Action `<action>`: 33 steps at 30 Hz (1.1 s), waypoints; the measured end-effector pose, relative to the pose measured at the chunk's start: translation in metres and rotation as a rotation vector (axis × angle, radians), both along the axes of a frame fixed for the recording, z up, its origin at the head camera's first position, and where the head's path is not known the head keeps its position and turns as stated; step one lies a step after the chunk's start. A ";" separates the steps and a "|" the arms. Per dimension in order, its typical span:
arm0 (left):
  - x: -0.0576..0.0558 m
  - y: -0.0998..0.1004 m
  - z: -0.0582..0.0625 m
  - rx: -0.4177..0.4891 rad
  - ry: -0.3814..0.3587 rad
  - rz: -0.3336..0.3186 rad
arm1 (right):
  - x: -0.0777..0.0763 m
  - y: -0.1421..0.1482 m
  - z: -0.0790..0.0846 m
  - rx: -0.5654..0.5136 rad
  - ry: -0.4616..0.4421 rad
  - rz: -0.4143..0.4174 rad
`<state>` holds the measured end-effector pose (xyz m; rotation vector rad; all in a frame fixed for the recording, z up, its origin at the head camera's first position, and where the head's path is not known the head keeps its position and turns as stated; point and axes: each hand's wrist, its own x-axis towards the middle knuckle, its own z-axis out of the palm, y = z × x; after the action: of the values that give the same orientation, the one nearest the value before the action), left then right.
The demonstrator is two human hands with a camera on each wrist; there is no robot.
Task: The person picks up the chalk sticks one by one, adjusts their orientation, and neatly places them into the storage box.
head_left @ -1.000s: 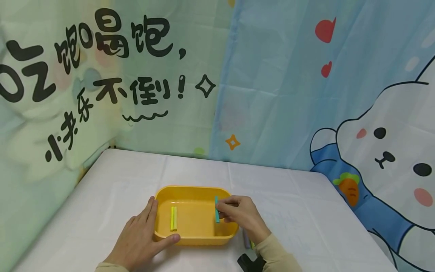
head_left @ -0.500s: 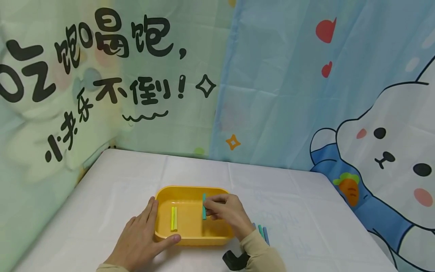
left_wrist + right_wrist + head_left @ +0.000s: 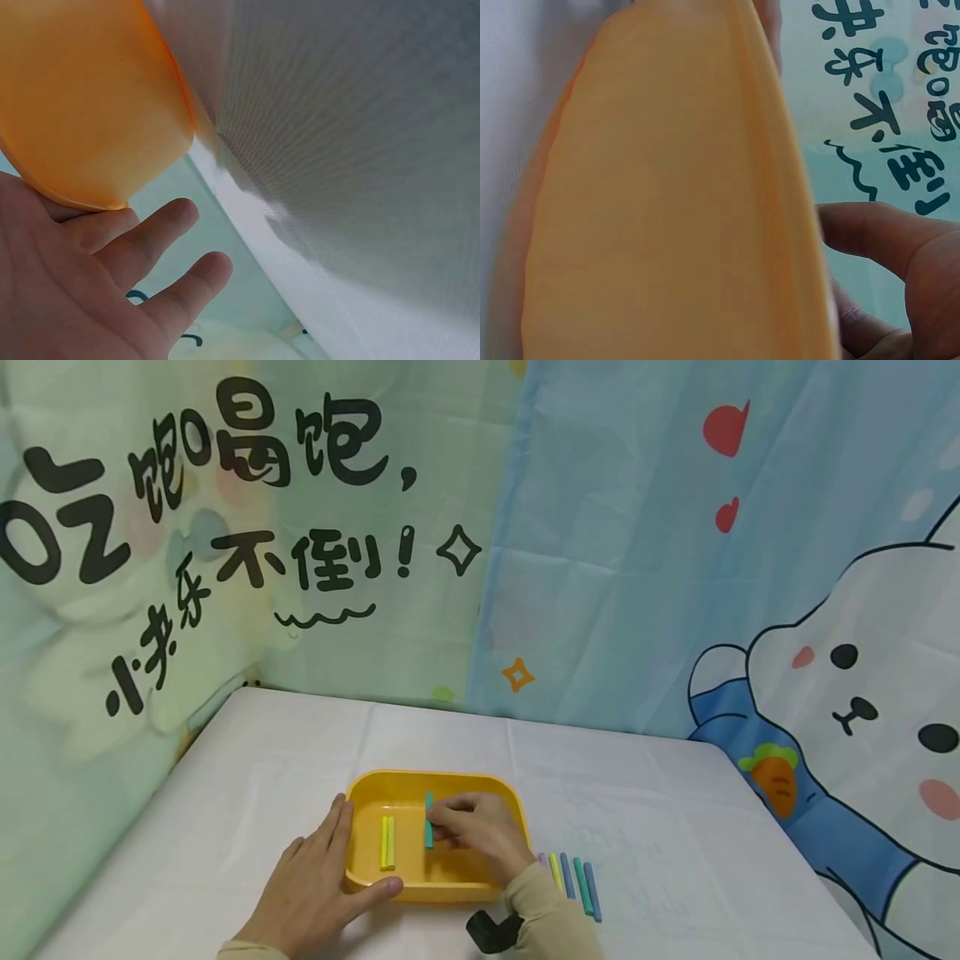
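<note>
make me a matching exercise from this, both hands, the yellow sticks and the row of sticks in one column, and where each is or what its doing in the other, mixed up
Column 1
1. left hand
2. right hand
3. two yellow sticks
4. row of sticks

Column 2
a. lying side by side inside the yellow tray
b. on the white table, outside the tray
c. pinching a teal stick
d. touching the tray's left end, holding no stick

Right pairs: 1-d, 2-c, 3-a, 4-b
</note>
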<state>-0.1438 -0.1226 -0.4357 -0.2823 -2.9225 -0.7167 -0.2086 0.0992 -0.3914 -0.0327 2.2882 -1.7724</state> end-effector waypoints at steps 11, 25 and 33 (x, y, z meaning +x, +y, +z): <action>0.001 -0.001 0.002 -0.007 0.002 -0.005 | -0.001 -0.019 -0.010 0.094 0.006 -0.006; 0.001 -0.001 0.004 -0.001 -0.020 0.001 | -0.005 -0.039 -0.018 0.273 0.081 0.000; 0.000 0.000 0.003 0.002 -0.021 0.003 | -0.005 -0.048 -0.021 0.371 0.107 0.002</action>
<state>-0.1438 -0.1231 -0.4329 -0.2713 -2.9408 -0.7263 -0.2137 0.0513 -0.4121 -0.0637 2.6540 -1.3481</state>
